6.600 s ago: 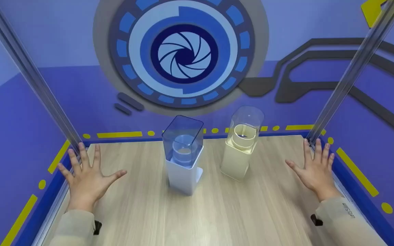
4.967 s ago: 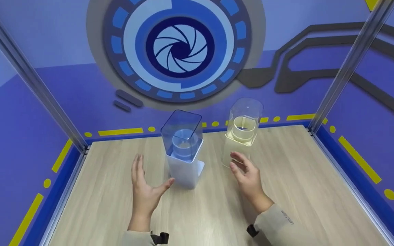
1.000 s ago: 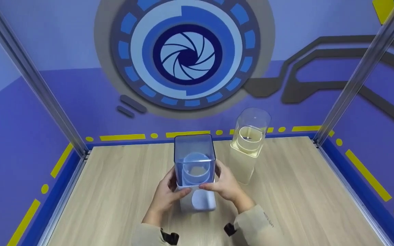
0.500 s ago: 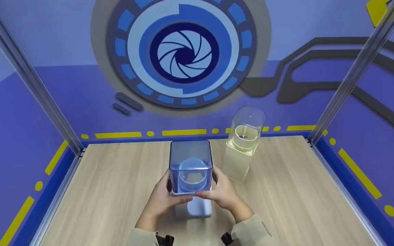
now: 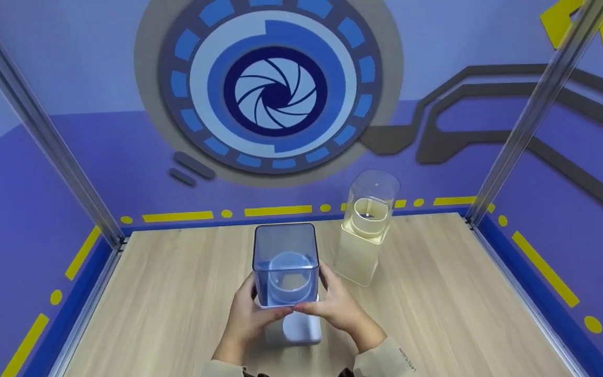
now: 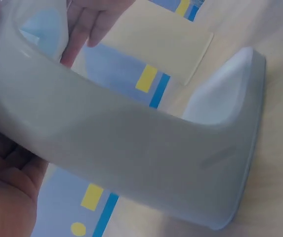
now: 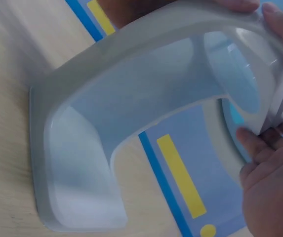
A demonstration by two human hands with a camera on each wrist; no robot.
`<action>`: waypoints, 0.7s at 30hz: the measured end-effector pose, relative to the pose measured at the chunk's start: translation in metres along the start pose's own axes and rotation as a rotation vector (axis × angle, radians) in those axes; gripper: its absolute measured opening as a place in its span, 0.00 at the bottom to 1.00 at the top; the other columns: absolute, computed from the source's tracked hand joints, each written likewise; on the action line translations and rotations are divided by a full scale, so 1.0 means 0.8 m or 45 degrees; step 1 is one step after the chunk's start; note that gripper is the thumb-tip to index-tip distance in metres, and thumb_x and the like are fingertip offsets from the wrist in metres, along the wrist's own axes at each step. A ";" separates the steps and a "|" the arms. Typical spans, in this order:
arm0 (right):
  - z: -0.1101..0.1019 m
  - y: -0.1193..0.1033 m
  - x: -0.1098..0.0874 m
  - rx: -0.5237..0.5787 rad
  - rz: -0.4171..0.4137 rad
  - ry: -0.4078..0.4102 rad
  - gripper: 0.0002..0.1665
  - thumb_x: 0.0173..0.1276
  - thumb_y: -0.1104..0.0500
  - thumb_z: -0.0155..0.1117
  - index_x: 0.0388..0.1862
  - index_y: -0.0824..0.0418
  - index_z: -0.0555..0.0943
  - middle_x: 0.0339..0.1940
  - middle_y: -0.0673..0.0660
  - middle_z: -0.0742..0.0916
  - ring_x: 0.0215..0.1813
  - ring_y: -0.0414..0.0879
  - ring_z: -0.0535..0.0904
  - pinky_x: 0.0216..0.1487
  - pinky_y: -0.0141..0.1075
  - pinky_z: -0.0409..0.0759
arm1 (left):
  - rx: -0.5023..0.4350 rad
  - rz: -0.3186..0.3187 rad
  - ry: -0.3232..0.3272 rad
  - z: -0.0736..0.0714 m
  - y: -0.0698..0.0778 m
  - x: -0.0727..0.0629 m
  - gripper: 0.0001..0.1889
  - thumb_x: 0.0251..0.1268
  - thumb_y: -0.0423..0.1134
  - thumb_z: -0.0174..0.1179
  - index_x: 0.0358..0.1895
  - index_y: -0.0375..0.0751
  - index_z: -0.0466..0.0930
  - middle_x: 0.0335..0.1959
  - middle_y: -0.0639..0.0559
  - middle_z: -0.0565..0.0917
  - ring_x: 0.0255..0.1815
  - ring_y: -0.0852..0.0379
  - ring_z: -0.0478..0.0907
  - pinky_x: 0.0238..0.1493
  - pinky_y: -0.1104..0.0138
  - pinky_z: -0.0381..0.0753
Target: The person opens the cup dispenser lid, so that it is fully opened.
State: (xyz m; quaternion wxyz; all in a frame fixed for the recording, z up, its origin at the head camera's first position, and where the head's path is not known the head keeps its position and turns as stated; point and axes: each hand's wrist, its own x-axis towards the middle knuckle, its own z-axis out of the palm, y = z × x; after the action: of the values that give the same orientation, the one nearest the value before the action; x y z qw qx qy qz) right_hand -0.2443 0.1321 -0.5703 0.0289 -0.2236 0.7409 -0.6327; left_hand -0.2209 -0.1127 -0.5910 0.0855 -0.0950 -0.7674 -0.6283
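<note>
In the head view a pale blue dispenser with a clear blue square container (image 5: 287,246) stands low in the middle of the table. Its C-shaped stand (image 5: 302,330) shows below, the opening and foot facing the person. A round tube sits inside the container. My left hand (image 5: 245,319) grips the left side near the container's lower rim, and my right hand (image 5: 342,306) grips the right side, thumbs meeting in front. Both wrist views show the stand (image 6: 141,143) (image 7: 156,64) close up, its foot right at the wood. Fingers behind the dispenser are partly hidden.
A cream dispenser (image 5: 361,259) with a clear rounded container stands behind and to the right. The wood-grain table (image 5: 176,293) runs back to a blue-purple wall (image 5: 113,157) with yellow marks. Metal posts (image 5: 71,173) rise at both back corners.
My hands came in from the table's sides and took hold of the blue dispenser. It turned so its opening faces the person, and during the last second it slid slightly nearer. The cream one stayed.
</note>
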 end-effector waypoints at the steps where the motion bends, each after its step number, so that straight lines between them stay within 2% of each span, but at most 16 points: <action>1: 0.000 -0.001 -0.001 -0.008 0.018 -0.007 0.71 0.55 0.54 0.94 0.91 0.66 0.62 0.89 0.65 0.74 0.93 0.68 0.60 0.93 0.72 0.52 | 0.005 0.000 0.001 -0.001 -0.001 -0.001 0.55 0.46 0.48 0.94 0.82 0.55 0.75 0.73 0.56 0.87 0.77 0.47 0.82 0.85 0.35 0.75; 5: -0.006 -0.012 -0.001 0.019 0.020 -0.040 0.74 0.59 0.51 0.92 0.93 0.70 0.55 0.93 0.71 0.66 0.95 0.72 0.53 0.94 0.70 0.48 | -0.006 0.012 -0.021 -0.005 -0.004 -0.001 0.55 0.45 0.49 0.93 0.82 0.57 0.76 0.73 0.58 0.88 0.77 0.49 0.83 0.85 0.37 0.76; 8: -0.019 -0.027 0.005 0.097 -0.086 -0.063 0.77 0.63 0.48 0.90 0.94 0.73 0.48 0.94 0.75 0.58 0.95 0.70 0.51 0.97 0.55 0.50 | -0.026 0.025 -0.042 -0.003 -0.006 -0.001 0.54 0.44 0.46 0.94 0.81 0.52 0.77 0.71 0.56 0.89 0.74 0.50 0.84 0.84 0.40 0.77; 12: -0.031 -0.053 0.020 0.162 -0.270 -0.093 0.79 0.65 0.39 0.88 0.94 0.71 0.48 0.93 0.77 0.60 0.93 0.55 0.62 0.92 0.33 0.61 | -0.035 0.021 -0.038 -0.002 -0.006 0.000 0.54 0.43 0.44 0.94 0.79 0.48 0.77 0.70 0.54 0.89 0.74 0.51 0.84 0.85 0.41 0.77; 14: -0.033 -0.064 0.029 0.163 -0.323 -0.112 0.79 0.64 0.34 0.87 0.95 0.67 0.49 0.91 0.76 0.65 0.90 0.45 0.68 0.88 0.29 0.66 | -0.046 0.011 -0.032 -0.003 -0.005 0.000 0.54 0.43 0.44 0.94 0.80 0.49 0.77 0.70 0.55 0.89 0.75 0.50 0.84 0.85 0.41 0.76; 16: -0.033 -0.072 0.036 0.144 -0.346 -0.127 0.81 0.63 0.30 0.86 0.96 0.64 0.50 0.90 0.75 0.68 0.87 0.40 0.72 0.87 0.30 0.69 | -0.051 -0.006 -0.025 -0.004 -0.005 0.000 0.54 0.43 0.47 0.94 0.80 0.52 0.77 0.71 0.56 0.89 0.75 0.49 0.83 0.86 0.39 0.75; 18: -0.031 -0.080 0.041 0.126 -0.346 -0.141 0.82 0.61 0.28 0.87 0.96 0.62 0.50 0.89 0.73 0.71 0.86 0.43 0.73 0.86 0.31 0.71 | -0.058 -0.009 -0.026 -0.005 -0.005 -0.001 0.55 0.43 0.49 0.94 0.81 0.54 0.76 0.71 0.56 0.89 0.76 0.48 0.83 0.86 0.37 0.75; 21: -0.028 -0.088 0.045 0.092 -0.322 -0.152 0.82 0.60 0.30 0.88 0.96 0.61 0.49 0.87 0.70 0.73 0.86 0.55 0.74 0.84 0.32 0.74 | -0.059 0.001 -0.037 -0.005 -0.006 0.000 0.56 0.44 0.51 0.94 0.82 0.55 0.75 0.72 0.57 0.88 0.76 0.47 0.83 0.85 0.36 0.75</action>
State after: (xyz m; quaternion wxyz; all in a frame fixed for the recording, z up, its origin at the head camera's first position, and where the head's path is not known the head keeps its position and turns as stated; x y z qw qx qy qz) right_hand -0.2633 0.1324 -0.4905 0.0010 -0.3512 0.6804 -0.6432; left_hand -0.2218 -0.1177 -0.5945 0.0724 -0.1062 -0.7537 -0.6446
